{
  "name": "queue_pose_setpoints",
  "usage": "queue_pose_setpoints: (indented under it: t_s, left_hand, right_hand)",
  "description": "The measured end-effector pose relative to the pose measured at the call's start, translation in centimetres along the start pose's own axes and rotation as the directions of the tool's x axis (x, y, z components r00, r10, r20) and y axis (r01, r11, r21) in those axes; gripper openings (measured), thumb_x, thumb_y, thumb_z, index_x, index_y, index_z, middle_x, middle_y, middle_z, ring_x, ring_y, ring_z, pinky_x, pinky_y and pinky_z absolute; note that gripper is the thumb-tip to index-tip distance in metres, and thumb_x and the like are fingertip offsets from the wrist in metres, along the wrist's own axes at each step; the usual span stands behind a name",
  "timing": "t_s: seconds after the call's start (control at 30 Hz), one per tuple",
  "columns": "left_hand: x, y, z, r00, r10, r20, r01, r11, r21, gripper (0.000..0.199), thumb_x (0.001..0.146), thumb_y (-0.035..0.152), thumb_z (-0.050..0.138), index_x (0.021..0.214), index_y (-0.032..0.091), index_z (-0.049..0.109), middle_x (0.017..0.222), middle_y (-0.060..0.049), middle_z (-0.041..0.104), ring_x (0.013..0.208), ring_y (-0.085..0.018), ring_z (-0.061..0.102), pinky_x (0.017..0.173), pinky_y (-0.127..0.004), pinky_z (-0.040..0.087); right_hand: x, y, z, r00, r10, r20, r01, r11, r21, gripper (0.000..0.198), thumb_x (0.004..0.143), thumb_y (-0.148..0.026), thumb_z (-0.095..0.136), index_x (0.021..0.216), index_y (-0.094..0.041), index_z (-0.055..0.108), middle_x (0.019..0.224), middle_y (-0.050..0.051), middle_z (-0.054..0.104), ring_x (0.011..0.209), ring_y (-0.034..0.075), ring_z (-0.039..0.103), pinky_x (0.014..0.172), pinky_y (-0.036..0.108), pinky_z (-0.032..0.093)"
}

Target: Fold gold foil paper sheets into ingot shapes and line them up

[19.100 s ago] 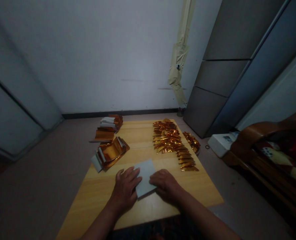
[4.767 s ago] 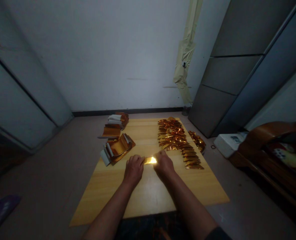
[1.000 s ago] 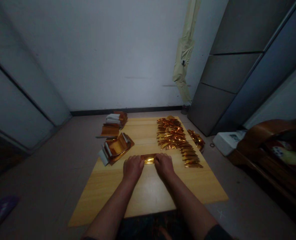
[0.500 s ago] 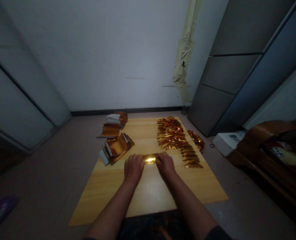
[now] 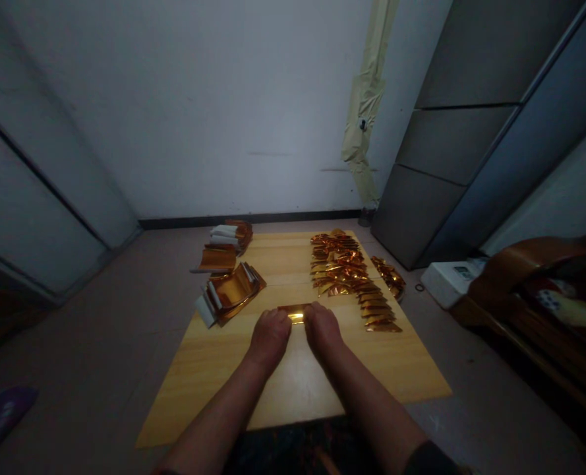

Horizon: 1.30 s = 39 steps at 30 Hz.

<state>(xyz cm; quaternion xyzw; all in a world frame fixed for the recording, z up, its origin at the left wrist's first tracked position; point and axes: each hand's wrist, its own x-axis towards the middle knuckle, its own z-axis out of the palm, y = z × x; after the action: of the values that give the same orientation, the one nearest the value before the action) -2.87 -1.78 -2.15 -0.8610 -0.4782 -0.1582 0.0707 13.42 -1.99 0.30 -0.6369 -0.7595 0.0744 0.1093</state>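
A shiny strip of gold foil paper (image 5: 297,315) stretches between my two hands, just above or on the wooden board (image 5: 293,396). My left hand (image 5: 271,335) is closed on its left end. The right end is gripped by my right hand (image 5: 322,328), fingers curled over it. Both sets of fingertips are partly hidden. To the left lie curved stacks of gold foil paper (image 5: 233,288) with whitish backs showing. On the right, rows of folded gold foil pieces (image 5: 339,264) overlap one another, running down to a neat line of them (image 5: 376,308).
Further gold pieces (image 5: 390,277) are heaped beyond the board's right edge. More foil stacks (image 5: 231,234) sit at its back left corner. A grey refrigerator (image 5: 445,152), a white box (image 5: 445,285) and a carved wooden seat (image 5: 534,284) stand at the right. A wall (image 5: 223,119) rises behind.
My hands have drawn slightly closer together, and less of the foil strip shows between them. The stacks and folded pieces stay where they were.
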Motion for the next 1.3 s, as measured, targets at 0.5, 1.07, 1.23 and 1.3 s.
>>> queue_pose_setpoints:
  t_s: [0.5,1.07,1.23,1.3]
  left_hand:
    - [-2.0,0.1,-0.6,0.995,-0.009,-0.097,-0.002,0.994,-0.112,0.023,0.093,0.016,0.047,0.102,0.019,0.067,0.103,-0.008,0.072,0.090,-0.020,0.064,0.080,-0.037,0.043]
    - [-2.1,0.3,-0.8,0.997,-0.071,-0.008,0.070,0.992,-0.106,0.023,0.093,0.018,0.049,0.108,0.022,0.067,0.113,-0.007,0.071,0.099,-0.021,0.063,0.082,-0.038,0.041]
    - [-2.1,0.3,-0.8,0.997,-0.073,0.002,0.073,0.992,-0.107,0.024,0.092,0.016,0.050,0.108,0.022,0.066,0.113,-0.007,0.071,0.098,-0.021,0.063,0.082,-0.038,0.041]
    - [-2.1,0.2,-0.7,0.998,-0.070,0.003,0.070,0.992,-0.105,0.025,0.091,0.016,0.050,0.109,0.022,0.066,0.113,-0.007,0.071,0.098,-0.020,0.063,0.082,-0.038,0.041]
  right_hand:
    - [0.5,-2.1,0.2,0.966,0.257,-0.013,-0.256,0.966,0.037,0.031,0.083,-0.042,0.058,0.102,-0.019,0.064,0.102,0.010,0.063,0.093,0.023,0.060,0.076,0.031,0.036]
    - [0.3,0.0,-0.4,0.960,0.279,0.026,-0.273,0.911,0.310,0.010,0.077,-0.013,0.057,0.079,-0.018,0.064,0.083,0.002,0.059,0.072,0.013,0.051,0.062,0.023,0.028]
    - [0.3,1.0,-0.4,0.956,0.293,-0.017,-0.276,0.917,0.289,0.016,0.079,-0.010,0.053,0.076,-0.019,0.066,0.081,0.003,0.062,0.071,0.013,0.051,0.061,0.023,0.027]
    - [0.3,1.9,-0.6,0.945,0.327,-0.002,-0.315,0.914,0.257,0.017,0.080,-0.012,0.052,0.075,-0.019,0.067,0.079,0.003,0.063,0.070,0.013,0.052,0.060,0.023,0.026]
